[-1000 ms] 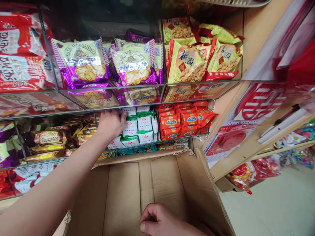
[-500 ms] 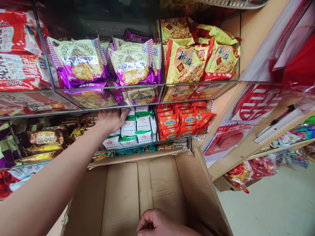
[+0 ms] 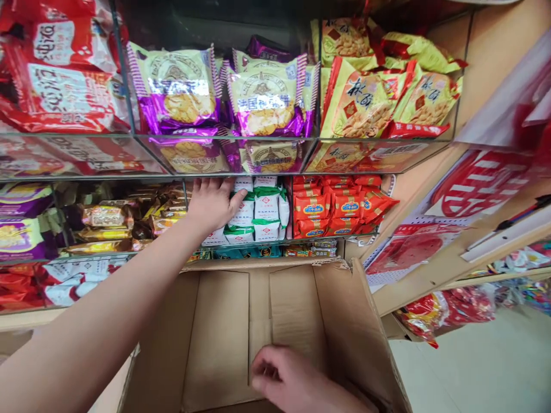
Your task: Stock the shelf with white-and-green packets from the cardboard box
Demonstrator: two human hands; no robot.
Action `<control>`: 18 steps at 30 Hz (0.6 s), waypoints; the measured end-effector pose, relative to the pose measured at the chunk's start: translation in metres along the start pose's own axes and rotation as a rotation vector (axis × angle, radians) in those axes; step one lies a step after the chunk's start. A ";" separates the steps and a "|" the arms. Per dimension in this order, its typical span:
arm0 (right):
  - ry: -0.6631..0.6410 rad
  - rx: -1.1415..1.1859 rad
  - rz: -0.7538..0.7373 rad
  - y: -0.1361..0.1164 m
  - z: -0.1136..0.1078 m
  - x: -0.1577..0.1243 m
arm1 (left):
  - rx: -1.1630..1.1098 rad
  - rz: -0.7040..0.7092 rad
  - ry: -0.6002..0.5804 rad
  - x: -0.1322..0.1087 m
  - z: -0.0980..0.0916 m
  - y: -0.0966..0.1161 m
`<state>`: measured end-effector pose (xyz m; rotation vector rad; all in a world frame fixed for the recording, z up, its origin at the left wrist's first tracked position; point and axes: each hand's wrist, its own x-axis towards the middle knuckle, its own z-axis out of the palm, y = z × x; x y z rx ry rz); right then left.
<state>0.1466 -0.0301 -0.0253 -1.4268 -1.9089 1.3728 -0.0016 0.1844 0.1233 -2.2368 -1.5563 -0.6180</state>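
Note:
My left hand (image 3: 215,202) reaches into the lower shelf compartment with its fingers spread. It rests against the stacked white-and-green snack packets (image 3: 266,210), its thumb over the upper ones. Its fingertips are just below the upper shelf's glass edge. Over the open cardboard box (image 3: 217,338), my right hand (image 3: 288,376) hangs with fingers loosely curled toward the thumb. I see nothing in that curl, though it is slightly blurred. The visible inside of the box shows bare brown flaps and walls.
Red packets (image 3: 342,206) sit right of the white ones, and gold-wrapped snacks (image 3: 107,223) to the left. Above are purple biscuit packs (image 3: 264,100) and yellow packs (image 3: 359,103) behind a glass lip. A wooden side panel (image 3: 417,281) and hanging red goods (image 3: 486,178) stand at right.
The view has shifted left, so the shelf appears farther right and slightly higher. My left hand stays at the white-and-green packets; my right hand remains curled over the box.

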 end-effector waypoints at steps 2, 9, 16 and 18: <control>0.243 -0.228 -0.157 0.001 -0.020 -0.014 | -0.044 0.057 0.009 -0.022 -0.016 0.002; 1.011 -0.903 -0.050 0.084 -0.068 -0.065 | -0.265 -0.155 0.097 -0.227 -0.033 -0.023; 0.825 -0.606 0.275 0.119 -0.086 -0.079 | -0.729 -0.758 -0.234 -0.307 -0.018 -0.020; 0.823 -0.592 0.268 0.128 -0.093 -0.086 | -0.750 -0.739 -0.229 -0.306 -0.033 -0.014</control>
